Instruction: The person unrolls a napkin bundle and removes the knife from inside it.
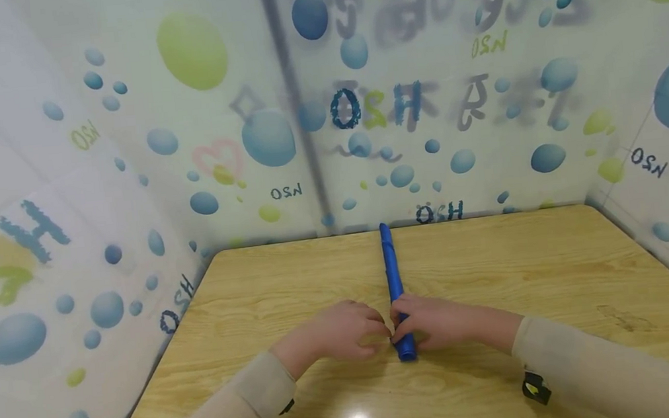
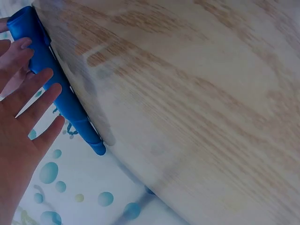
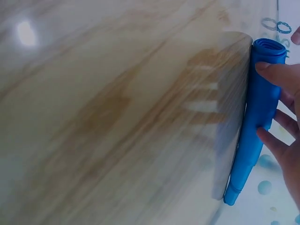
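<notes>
A rolled-up blue sheet (image 1: 393,270) lies on the wooden table, one end toward me and the other at the back edge. Its spiral end shows in the right wrist view, where the blue roll (image 3: 260,103) narrows toward its far end. My right hand (image 1: 440,319) grips the roll close to its near end, fingers reaching over it. Just left of the roll is my left hand (image 1: 348,330), bent fingertips close to its side. The left wrist view has the left hand (image 2: 21,124) with spread fingers overlapping the roll (image 2: 70,105).
The wooden table (image 1: 292,272) reaches back to a wall covering (image 1: 475,183) printed with bubbles and letters. More of this covering stands at both sides. A dark strap piece (image 1: 535,387) hangs under the right sleeve (image 1: 598,358). A worn mark (image 1: 625,318) shows at the table's right.
</notes>
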The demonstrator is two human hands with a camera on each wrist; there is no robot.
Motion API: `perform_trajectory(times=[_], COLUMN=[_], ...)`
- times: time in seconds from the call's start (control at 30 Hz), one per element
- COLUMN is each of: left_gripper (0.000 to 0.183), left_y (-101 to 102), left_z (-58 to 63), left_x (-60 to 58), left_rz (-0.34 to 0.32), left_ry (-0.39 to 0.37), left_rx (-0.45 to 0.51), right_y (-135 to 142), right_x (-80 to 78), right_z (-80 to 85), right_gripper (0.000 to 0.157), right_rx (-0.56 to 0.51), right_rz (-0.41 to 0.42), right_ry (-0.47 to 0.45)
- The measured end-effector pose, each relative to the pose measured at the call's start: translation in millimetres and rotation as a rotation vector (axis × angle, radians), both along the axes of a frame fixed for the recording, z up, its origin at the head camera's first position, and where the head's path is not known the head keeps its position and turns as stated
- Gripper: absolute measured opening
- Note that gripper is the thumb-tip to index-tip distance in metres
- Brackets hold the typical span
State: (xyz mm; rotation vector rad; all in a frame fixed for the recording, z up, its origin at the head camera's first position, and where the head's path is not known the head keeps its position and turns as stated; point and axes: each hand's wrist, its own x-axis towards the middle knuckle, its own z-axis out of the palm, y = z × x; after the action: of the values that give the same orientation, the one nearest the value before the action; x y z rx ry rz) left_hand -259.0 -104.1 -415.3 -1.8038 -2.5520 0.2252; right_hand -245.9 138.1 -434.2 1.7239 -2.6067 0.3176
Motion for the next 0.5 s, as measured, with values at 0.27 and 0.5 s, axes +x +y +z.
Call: perform_trajectory(times=[0.27, 0.5], left_gripper=[0.030, 0.025], left_y=[8, 19], left_z=[-4.6, -10.5], left_x=[0.7, 1.1], left_rz=[-0.016, -0.002], left_ry=[0.011, 0.039], left_rx=[-0.022, -0.052], right_y=[8, 17], right_x=[0.6, 0.7], right_z=[-0.5, -3.7], right_gripper=[0.028, 0.027], right_rx=[-0.004, 0.032], right_rz=[-0.098, -0.152], right_ry=[-0.067, -0.062])
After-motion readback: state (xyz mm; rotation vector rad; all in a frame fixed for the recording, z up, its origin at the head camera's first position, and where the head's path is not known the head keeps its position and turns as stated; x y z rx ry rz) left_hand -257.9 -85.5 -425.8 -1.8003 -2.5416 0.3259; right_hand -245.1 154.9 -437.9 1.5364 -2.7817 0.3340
